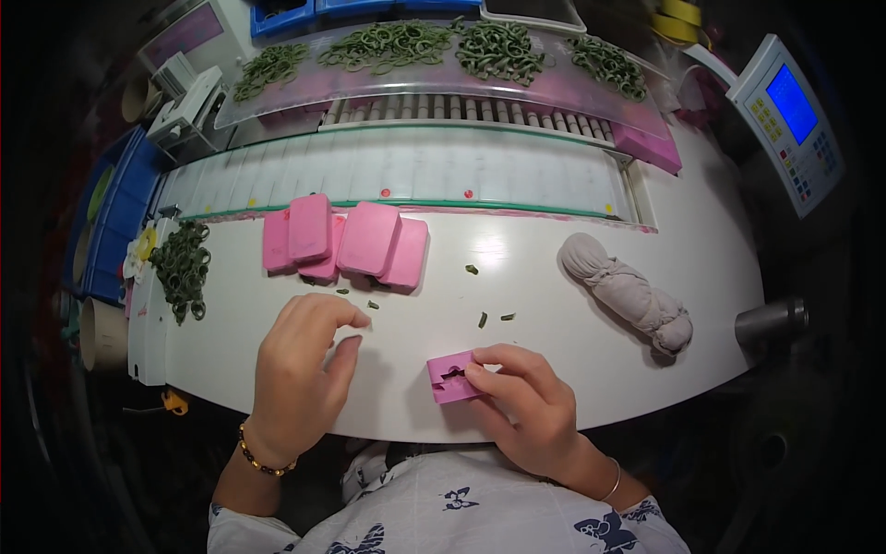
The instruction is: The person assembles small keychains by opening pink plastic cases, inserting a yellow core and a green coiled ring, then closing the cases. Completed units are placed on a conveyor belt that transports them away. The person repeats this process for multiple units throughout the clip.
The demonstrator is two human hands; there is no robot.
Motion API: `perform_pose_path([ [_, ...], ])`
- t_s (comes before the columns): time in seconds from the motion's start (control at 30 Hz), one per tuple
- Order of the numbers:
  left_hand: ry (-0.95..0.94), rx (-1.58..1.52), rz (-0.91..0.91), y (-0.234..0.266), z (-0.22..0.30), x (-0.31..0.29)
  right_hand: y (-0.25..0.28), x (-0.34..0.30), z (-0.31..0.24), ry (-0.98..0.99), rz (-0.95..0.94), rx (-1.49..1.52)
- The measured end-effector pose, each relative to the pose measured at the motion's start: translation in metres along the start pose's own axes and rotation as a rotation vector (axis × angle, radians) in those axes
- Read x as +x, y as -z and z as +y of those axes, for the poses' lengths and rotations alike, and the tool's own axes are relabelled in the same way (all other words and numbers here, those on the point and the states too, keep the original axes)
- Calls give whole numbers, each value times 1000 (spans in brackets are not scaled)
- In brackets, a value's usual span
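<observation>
Between the fingers and thumb of my right hand point(531, 402) is a pink block point(443, 385), held over the near part of the white table. A dark, irregular hollow shows in the block's upper face. My left hand point(300, 369) hovers to the left of it, thumb and forefinger apart, with nothing clearly visible between them. Just beyond the left fingertips lies a small dark green piece point(373, 305). Other such bits, including a green sliver point(482, 319), are scattered ahead of the pink block. Several rounded pink blocks point(369, 238) lie overlapping farther back.
Dark green rings point(182, 263) are heaped at the left; more green rings point(392, 46) rest on a translucent shelf point(295, 92) at the back. A wrapped grey cloth bundle point(628, 294) lies right, near a metal cylinder point(772, 323). A control panel point(789, 120) stands far right.
</observation>
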State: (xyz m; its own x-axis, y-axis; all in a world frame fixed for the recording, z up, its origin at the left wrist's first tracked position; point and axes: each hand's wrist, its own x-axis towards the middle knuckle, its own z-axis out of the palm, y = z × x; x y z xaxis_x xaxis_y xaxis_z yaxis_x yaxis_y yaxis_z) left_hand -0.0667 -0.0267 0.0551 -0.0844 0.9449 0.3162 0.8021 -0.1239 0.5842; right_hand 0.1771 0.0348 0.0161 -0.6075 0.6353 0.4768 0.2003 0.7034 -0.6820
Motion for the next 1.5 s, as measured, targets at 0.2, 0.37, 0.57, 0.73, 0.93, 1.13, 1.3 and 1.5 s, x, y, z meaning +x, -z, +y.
perform_pose_path([
  [0.2, 12, -363, -182, -10, 18, -5, 6, 16, 1, -104, -41, 149],
  [0.37, -110, -410, -166, -37, 13, -8, 6, 14, 14, -108, -71, 239],
  [0.57, -143, -432, -130, -42, 8, -8, -2, 6, 11, -231, 20, 345],
  [0.73, -156, -414, -90, -46, 6, -7, -7, 13, 13, -239, 28, 280],
  [0.93, -152, -462, -78, -47, 5, -4, -4, 19, 15, -194, -79, 250],
  [1.13, -211, -432, -212, -38, 0, 3, -2, 16, 15, -232, -113, 293],
  [1.3, -248, -363, -280, -31, 5, 12, -3, 13, 16, -247, -105, 320],
  [1.5, -194, -385, -261, -36, 1, 8, -4, 15, 20, -237, -126, 226],
])
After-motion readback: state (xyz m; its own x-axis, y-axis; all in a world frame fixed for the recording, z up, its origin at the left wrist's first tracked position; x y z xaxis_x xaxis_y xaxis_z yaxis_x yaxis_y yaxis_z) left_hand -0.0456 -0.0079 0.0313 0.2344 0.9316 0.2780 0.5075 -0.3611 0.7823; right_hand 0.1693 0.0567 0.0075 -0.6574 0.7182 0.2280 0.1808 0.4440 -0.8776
